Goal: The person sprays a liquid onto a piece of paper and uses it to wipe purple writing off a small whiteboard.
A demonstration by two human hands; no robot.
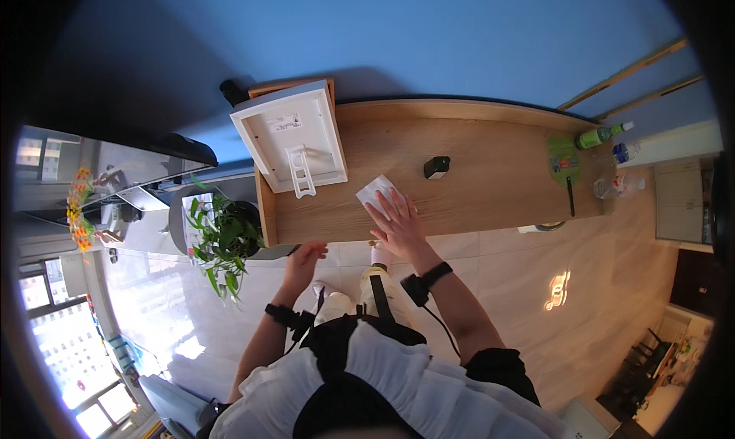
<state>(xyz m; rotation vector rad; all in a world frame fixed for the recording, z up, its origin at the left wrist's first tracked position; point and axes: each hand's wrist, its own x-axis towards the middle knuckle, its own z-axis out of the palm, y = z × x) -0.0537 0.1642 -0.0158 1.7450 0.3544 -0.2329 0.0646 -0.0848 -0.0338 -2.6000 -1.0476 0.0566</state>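
My right hand [397,222] lies with its fingers spread on a white wipe or tissue [377,191], flat on the wooden shelf top [488,198]. Off the shelf's near edge, beside its left end, my left hand [306,262] hangs with loosely bent fingers and holds nothing that shows. A white picture frame [336,146], back side up with a white stand on it, leans at the left end of the shelf. Right of the wipe stands a small black box-like object [437,167]. Both wrists wear black straps with small devices.
At the shelf's right end are a green fan [564,160] with a black handle, a green bottle [596,137] and clear plastic bottles [629,185]. A leafy potted plant [227,238] stands left of the shelf, near a large dark screen [132,166]. A blue wall [430,43] runs behind.
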